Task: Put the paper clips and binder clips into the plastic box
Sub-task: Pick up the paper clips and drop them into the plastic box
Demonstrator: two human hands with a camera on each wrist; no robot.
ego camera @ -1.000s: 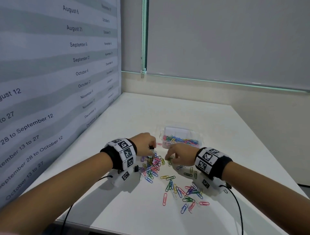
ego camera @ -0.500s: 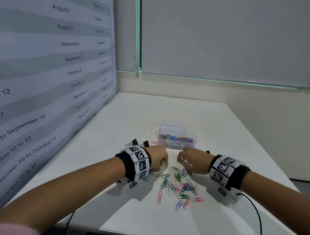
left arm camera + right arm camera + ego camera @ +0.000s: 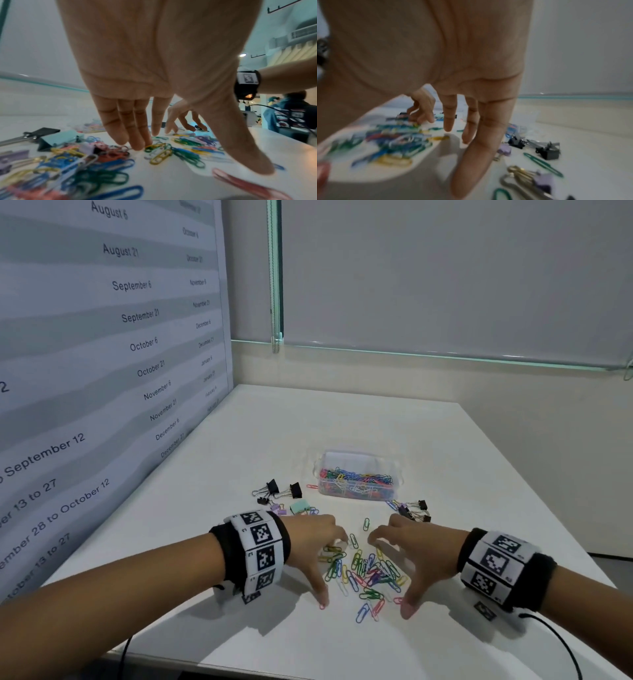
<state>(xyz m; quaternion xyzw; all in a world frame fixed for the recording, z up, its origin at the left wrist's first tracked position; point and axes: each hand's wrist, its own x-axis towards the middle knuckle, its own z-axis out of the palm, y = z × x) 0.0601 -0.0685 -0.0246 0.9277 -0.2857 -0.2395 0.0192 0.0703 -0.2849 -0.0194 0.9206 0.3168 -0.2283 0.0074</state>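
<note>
A loose heap of coloured wire paper clips [image 3: 368,575] is spread on the smooth white table [image 3: 342,419], at lower centre of the head view. It is flanked by the left hand [image 3: 310,546] and the right hand [image 3: 416,553], both palm down with fingers extended and spread and thumbs splayed toward the lower edge; nothing is grasped. In the left wrist view, straight fingertips [image 3: 137,144] are seen touching the clips. Above the heap, a clear rectangular plastic box [image 3: 356,479] already holds many clips. Black, lilac and mint binder clips [image 3: 281,498] lie left of the box, and more binder clips [image 3: 414,510] lie at its lower right.
</note>
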